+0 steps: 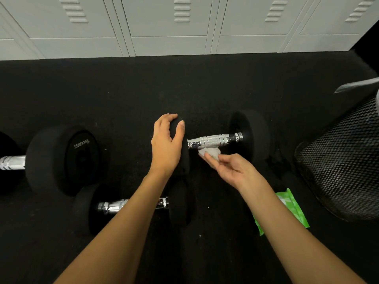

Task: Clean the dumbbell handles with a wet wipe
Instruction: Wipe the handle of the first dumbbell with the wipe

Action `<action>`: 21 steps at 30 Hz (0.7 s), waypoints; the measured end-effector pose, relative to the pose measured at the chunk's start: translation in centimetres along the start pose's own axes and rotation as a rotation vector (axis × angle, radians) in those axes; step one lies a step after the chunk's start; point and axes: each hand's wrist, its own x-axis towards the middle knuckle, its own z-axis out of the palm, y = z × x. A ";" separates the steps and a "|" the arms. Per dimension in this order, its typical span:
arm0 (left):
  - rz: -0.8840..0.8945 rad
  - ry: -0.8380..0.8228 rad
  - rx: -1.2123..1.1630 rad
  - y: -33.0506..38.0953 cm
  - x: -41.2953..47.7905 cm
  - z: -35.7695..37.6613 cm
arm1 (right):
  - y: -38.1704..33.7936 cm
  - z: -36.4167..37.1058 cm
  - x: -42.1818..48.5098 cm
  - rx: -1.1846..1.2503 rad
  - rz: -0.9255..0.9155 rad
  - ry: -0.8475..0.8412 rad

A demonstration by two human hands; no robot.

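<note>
A black dumbbell lies on the dark floor at the centre, its chrome handle [214,140] running left to right. My left hand [166,143] curls over the top of its left weight head, which it mostly hides. My right hand [231,169] pinches a crumpled white wet wipe [211,153] just under the handle's left part, touching or nearly touching it. The right weight head [251,134] is in plain sight. A second dumbbell [112,206] lies nearer me, partly under my left forearm. A third dumbbell [61,158] lies at the left, cut off by the frame edge.
A green wet-wipe pack [293,210] lies on the floor beside my right forearm. A black mesh bin [340,165] stands at the right edge. Grey lockers [170,27] line the back wall. Dark rubber flooring [123,93] stretches between the dumbbells and the lockers.
</note>
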 end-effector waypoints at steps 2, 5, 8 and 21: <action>-0.002 0.000 0.000 0.0 0.1 0.0 | -0.5 0.3 -1.1 -0.192 0.011 -0.010; 0.000 0.000 0.005 0.0 0.0 0.0 | -1.6 1.6 -2.4 -0.603 -0.118 0.006; 0.006 -0.004 0.002 0.1 -0.1 -0.1 | -2.6 3.7 -2.5 -1.112 -0.596 0.095; 0.023 -0.001 0.002 0.0 -0.2 -0.2 | -1.3 7.0 2.6 -2.202 -0.660 -0.182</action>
